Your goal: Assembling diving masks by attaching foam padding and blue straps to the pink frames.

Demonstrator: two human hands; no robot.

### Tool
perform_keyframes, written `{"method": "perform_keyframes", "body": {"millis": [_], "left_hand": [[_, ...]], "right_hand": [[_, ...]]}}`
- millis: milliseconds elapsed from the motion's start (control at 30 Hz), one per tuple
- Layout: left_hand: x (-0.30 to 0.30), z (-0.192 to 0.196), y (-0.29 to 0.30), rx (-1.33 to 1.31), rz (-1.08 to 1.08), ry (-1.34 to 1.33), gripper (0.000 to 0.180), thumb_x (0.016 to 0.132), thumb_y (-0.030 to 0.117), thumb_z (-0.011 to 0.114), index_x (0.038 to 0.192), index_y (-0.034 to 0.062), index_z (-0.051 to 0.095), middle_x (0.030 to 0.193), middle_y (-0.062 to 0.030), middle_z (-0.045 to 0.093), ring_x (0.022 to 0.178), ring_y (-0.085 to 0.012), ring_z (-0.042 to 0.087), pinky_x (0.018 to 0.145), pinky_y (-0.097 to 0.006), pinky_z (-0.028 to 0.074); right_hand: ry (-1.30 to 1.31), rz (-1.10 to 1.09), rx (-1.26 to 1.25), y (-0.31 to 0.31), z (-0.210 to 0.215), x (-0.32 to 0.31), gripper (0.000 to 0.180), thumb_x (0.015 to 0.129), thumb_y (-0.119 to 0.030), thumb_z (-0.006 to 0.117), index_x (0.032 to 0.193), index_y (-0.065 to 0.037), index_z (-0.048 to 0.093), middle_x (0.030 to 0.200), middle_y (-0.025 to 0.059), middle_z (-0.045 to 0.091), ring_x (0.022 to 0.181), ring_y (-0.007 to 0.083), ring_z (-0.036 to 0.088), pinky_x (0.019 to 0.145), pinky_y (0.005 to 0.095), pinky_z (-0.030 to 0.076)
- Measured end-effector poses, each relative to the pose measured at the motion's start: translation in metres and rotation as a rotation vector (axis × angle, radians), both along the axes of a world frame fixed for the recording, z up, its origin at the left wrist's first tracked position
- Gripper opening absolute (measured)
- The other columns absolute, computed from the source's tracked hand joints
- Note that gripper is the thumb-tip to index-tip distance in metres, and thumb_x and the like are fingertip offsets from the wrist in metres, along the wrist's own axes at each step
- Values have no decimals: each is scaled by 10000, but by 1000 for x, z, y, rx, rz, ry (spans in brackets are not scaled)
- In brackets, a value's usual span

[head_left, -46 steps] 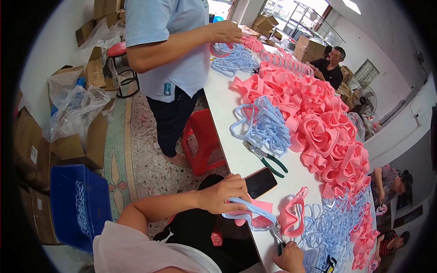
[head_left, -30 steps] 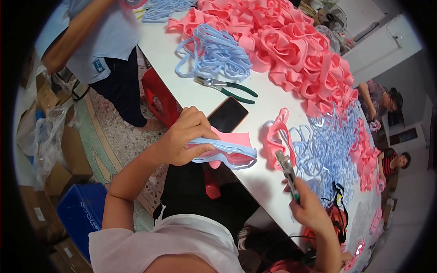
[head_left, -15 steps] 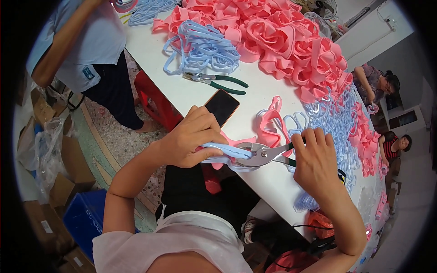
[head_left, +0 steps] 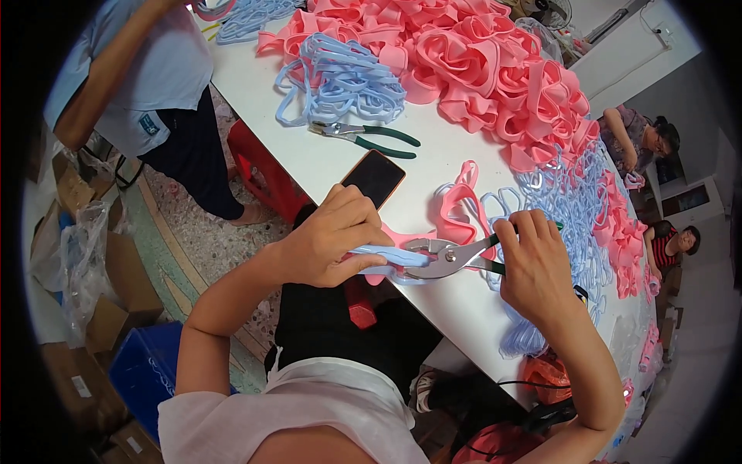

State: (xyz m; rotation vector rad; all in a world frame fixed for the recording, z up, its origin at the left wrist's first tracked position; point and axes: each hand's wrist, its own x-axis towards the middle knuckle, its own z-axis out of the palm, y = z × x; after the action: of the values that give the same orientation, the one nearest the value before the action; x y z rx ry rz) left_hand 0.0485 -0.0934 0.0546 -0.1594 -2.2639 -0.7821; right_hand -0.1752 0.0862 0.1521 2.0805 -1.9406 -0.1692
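My left hand (head_left: 336, 236) is closed, pinching a light blue elastic strap (head_left: 386, 256) with fingers and thumb. A pink rubbery piece (head_left: 405, 234) shows beside the strap; whether the fingers hold it too is hidden. Wrapped around the green handles of a pair of pliers (head_left: 456, 257), my right hand (head_left: 537, 267) keeps the metal jaws at the strap's end. How firmly the jaws bite is too small to tell. Just beyond the pliers lies a looped pink strap (head_left: 457, 230). A black-screened phone (head_left: 374, 178) rests past my left hand.
Another pair of green-handled pliers (head_left: 379, 142) lies near a blue strap bundle (head_left: 348, 85). Pink pieces (head_left: 471, 66) heap at the back, with tangled blue straps (head_left: 568, 213) to the right. A co-worker (head_left: 158, 62) stands left; a blue bin (head_left: 147, 367) and cardboard boxes are below.
My left hand and the blue strap have shifted slightly up and to the right. The pliers' head has tilted and risen a little; my right hand still grips the handles.
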Motion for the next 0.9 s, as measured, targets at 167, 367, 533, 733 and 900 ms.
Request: {"method": "perform_keyframes", "body": {"millis": [167, 367, 533, 733, 900], "left_hand": [[-3, 4, 3, -26, 43, 8, 211, 748, 148, 738, 927, 61, 668, 824, -49, 511, 773, -226, 438, 703, -344, 305], [-8, -2, 6, -20, 65, 50, 217, 731, 138, 751, 920, 60, 677, 826, -52, 529, 763, -217, 460, 700, -344, 305], [-9, -4, 6, -1, 51, 68, 220, 719, 128, 759, 915, 61, 686, 824, -50, 543, 754, -208, 467, 702, -348, 302], [-3, 1, -2, 18, 89, 55, 231, 732, 159, 761, 913, 46, 672, 824, -58, 534, 768, -225, 466, 713, -346, 316], [-6, 1, -2, 41, 54, 57, 230, 738, 164, 760, 916, 45, 675, 823, -58, 532, 761, -222, 460, 701, -349, 303]], "right_hand": [[52, -40, -7, -3, 3, 13, 160, 723, -78, 559, 876, -30, 555, 807, 119, 498, 823, 274, 505, 674, 389, 388], [80, 7, 13, -4, -3, 1, 140, 729, -101, 568, 848, -30, 562, 780, 102, 502, 795, 261, 509, 651, 375, 390], [68, -3, 5, -3, -3, 0, 167, 738, -84, 565, 893, -25, 555, 810, 107, 503, 821, 262, 511, 674, 374, 399], [124, -31, -128, 7, 8, -5, 159, 751, -83, 566, 900, -33, 539, 827, 106, 495, 831, 271, 505, 684, 372, 397], [165, -90, 38, 9, 10, -8, 114, 749, -78, 573, 851, -40, 539, 839, 112, 506, 834, 266, 508, 686, 368, 392]]}}
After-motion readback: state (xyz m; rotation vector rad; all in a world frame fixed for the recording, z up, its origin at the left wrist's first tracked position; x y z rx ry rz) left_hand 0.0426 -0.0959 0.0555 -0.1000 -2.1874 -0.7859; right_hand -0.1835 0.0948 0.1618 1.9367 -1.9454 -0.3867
